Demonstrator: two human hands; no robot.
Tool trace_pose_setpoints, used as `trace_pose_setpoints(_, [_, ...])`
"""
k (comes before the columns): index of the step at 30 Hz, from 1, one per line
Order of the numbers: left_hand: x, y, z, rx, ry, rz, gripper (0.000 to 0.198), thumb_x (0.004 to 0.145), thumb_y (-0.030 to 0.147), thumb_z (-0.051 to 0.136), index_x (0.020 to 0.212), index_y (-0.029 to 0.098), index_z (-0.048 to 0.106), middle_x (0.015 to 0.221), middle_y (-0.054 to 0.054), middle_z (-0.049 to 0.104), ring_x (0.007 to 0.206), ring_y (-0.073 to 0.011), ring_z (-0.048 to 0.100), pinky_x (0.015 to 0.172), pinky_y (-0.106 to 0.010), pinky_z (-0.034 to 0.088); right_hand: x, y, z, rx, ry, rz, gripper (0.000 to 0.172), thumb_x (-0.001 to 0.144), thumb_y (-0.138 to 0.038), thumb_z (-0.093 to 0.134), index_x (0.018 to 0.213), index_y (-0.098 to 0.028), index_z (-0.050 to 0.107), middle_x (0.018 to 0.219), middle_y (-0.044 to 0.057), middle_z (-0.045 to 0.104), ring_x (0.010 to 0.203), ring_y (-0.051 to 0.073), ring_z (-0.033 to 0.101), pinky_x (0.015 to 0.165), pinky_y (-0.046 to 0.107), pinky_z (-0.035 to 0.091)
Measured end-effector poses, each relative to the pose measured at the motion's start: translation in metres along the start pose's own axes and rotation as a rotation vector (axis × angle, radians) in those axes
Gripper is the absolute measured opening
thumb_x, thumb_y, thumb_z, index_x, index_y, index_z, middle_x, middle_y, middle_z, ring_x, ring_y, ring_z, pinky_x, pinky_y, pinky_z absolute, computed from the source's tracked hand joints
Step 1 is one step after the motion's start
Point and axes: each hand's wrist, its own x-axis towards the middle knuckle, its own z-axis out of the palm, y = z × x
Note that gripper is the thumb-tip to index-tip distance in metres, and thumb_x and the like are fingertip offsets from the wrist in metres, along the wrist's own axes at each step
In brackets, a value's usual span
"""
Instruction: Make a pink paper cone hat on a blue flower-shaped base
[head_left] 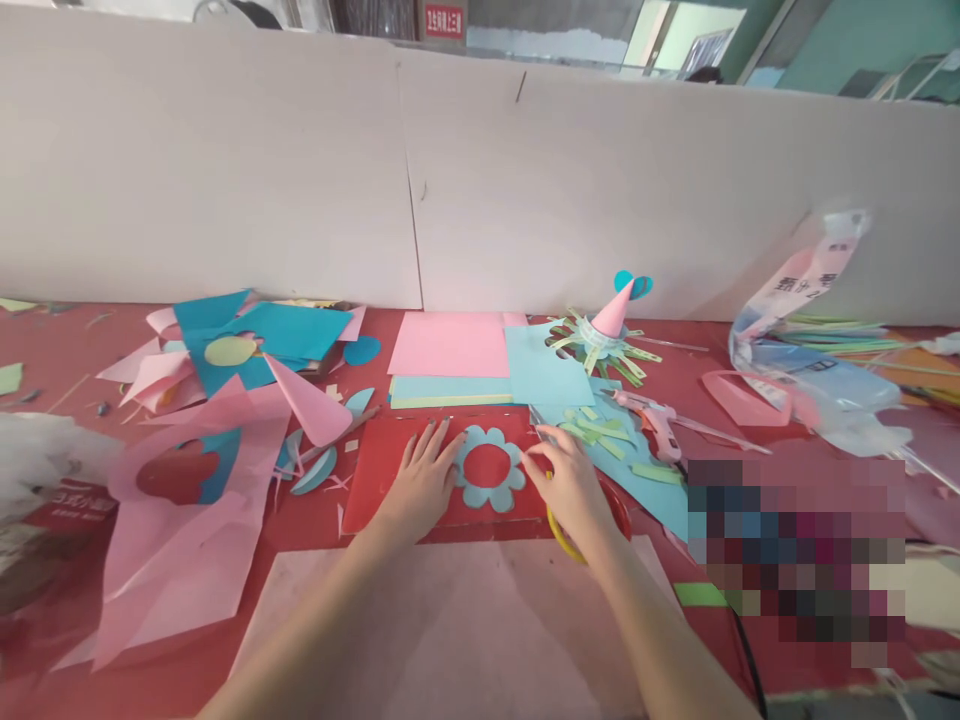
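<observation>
Landmark: red sheet [375, 480] lying flat on the table, mid-front. Blue flower ring [491, 467], petal-edged with a round hole showing red through it, lies on that sheet, right of its centre. Left hand [420, 485] is palm down on the red sheet, fingers spread and flat, fingertips touching the ring's left petals; pressing, not pinching. Right hand [570, 485] sits at the sheet's right edge, fingers loosely curled, thumb and forefinger tips at the ring's right petals; can't tell if they pinch the paper or only touch it. Yellow loop [559, 535] pokes out under the right hand, just off the sheet's right corner. Behind the sheet: pink sheet [450, 345] stacked on pale blue ones. Right of the sheet: pink glue gun [656, 420] on green strips. Far behind-right: pink cone [613, 312].
</observation>
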Motion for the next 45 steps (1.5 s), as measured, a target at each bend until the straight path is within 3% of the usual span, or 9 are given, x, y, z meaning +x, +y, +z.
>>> trace_pose_setpoints(7, [-0.002,0.007,-0.002,0.060,0.019,-0.022,0.048,0.090,0.022,0.034,0.137,0.028,0.036,0.149,-0.006,0.026,0.137,-0.0264,0.023,0.108,-0.051,0.026,-0.006,0.008,0.013,-0.016,-0.061,-0.064,0.014,0.083,-0.035,0.056,0.080,-0.022,0.055,0.130,0.009,0.047,0.120,0.029,0.045,0.093,0.047,0.043])
trace_pose_setpoints(12, [-0.002,0.008,-0.014,-0.001,-0.102,0.175,0.054,0.089,0.019,0.035,0.141,0.033,0.026,0.153,-0.003,0.013,0.140,-0.0251,0.012,0.110,-0.051,0.023,-0.004,0.011,0.016,-0.022,-0.054,-0.090,0.016,0.087,-0.032,0.049,0.097,-0.024,0.058,0.131,0.010,0.047,0.122,0.028,0.044,0.093,0.047,0.044])
trace_pose_setpoints(17, [-0.003,0.009,-0.019,-0.021,-0.172,0.246,0.050,0.091,0.034,0.036,0.140,0.035,0.026,0.152,-0.002,0.018,0.140,-0.0255,0.013,0.110,-0.052,0.022,-0.002,0.008,0.015,0.018,-0.018,-0.009,0.023,0.090,-0.031,0.041,0.101,-0.023,0.059,0.130,0.011,0.047,0.119,0.027,0.047,0.094,0.047,0.044])
trace_pose_setpoints(21, [-0.006,0.015,-0.016,0.013,-0.127,0.191,0.050,0.090,0.045,0.035,0.139,0.034,0.029,0.151,-0.003,0.022,0.138,-0.0277,0.020,0.108,-0.054,0.025,0.000,0.010,0.013,0.029,0.049,0.018,0.026,0.091,-0.030,0.038,0.099,-0.021,0.061,0.129,0.013,0.048,0.121,0.027,0.045,0.096,0.047,0.043])
trace_pose_setpoints(29, [-0.014,0.039,-0.009,0.139,0.046,0.054,0.048,0.089,0.042,0.038,0.132,0.021,0.044,0.145,-0.011,0.034,0.135,-0.0284,0.028,0.108,-0.054,0.026,0.000,0.013,0.012,0.027,0.078,0.038,0.026,0.090,-0.032,0.040,0.096,-0.021,0.062,0.128,0.013,0.049,0.121,0.028,0.044,0.095,0.047,0.043])
trace_pose_setpoints(35, [-0.006,0.030,-0.013,0.092,0.152,-0.066,0.035,0.092,0.028,0.035,0.121,0.021,0.053,0.140,-0.010,0.042,0.131,-0.0249,0.035,0.110,-0.053,0.023,-0.001,0.015,0.012,0.085,0.036,0.092,0.023,0.089,-0.031,0.042,0.096,-0.022,0.063,0.130,0.012,0.047,0.122,0.028,0.042,0.097,0.047,0.042])
trace_pose_setpoints(39, [-0.001,0.015,-0.011,-0.011,0.101,-0.159,0.042,0.088,0.037,0.043,0.127,0.022,0.047,0.144,-0.010,0.036,0.134,-0.0283,0.030,0.108,-0.058,0.023,-0.001,0.019,0.014,0.148,0.001,0.133,0.023,0.086,-0.036,0.047,0.094,-0.022,0.064,0.133,0.012,0.045,0.124,0.029,0.040,0.098,0.049,0.039])
trace_pose_setpoints(45, [-0.001,0.012,-0.004,-0.099,0.016,-0.173,0.042,0.088,0.034,0.042,0.129,0.025,0.045,0.146,-0.009,0.033,0.136,-0.0262,0.026,0.109,-0.056,0.019,-0.001,0.015,0.012,0.217,-0.052,0.217,0.020,0.084,-0.038,0.052,0.083,-0.022,0.065,0.134,0.010,0.044,0.127,0.028,0.037,0.101,0.048,0.034])
